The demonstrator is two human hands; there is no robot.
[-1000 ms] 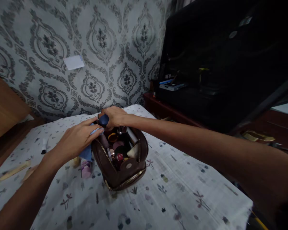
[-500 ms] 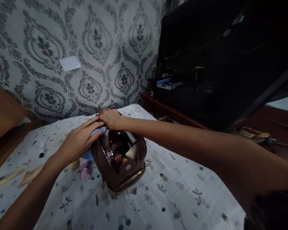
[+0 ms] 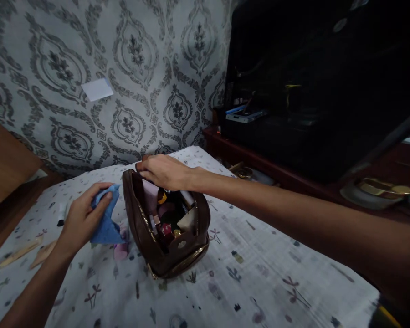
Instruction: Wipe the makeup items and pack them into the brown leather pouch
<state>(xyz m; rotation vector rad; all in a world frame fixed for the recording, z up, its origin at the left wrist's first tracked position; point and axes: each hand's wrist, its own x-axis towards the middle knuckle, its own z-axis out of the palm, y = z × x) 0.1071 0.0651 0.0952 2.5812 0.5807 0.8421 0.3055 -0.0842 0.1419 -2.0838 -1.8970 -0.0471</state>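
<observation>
A brown zippered bag [image 3: 140,223] stands open on the patterned sheet, filled with several small cosmetic-like items, among them a pale pink one [image 3: 151,193], a red one [image 3: 166,229] and a cream one [image 3: 187,220]. My right hand [image 3: 166,172] is closed on the bag's far rim, its fingertips partly hidden. Left of the bag, my left hand [image 3: 85,216] pinches a blue cloth [image 3: 108,223], which hangs down from the fingers. Behind the cloth a small pink bottle [image 3: 120,251] lies on the sheet, partly covered.
Flat wooden sticks [image 3: 22,251] and a small white tube with a black cap [image 3: 61,214] lie at the left. A wooden board [image 3: 10,164] rises beyond them. To the right are a dark red cabinet [image 3: 273,171] and a large black screen [image 3: 307,86].
My left hand has drawn away from the bag's rim to the left, carrying the blue cloth. The right hand stays at the far rim; the view has shifted slightly.
</observation>
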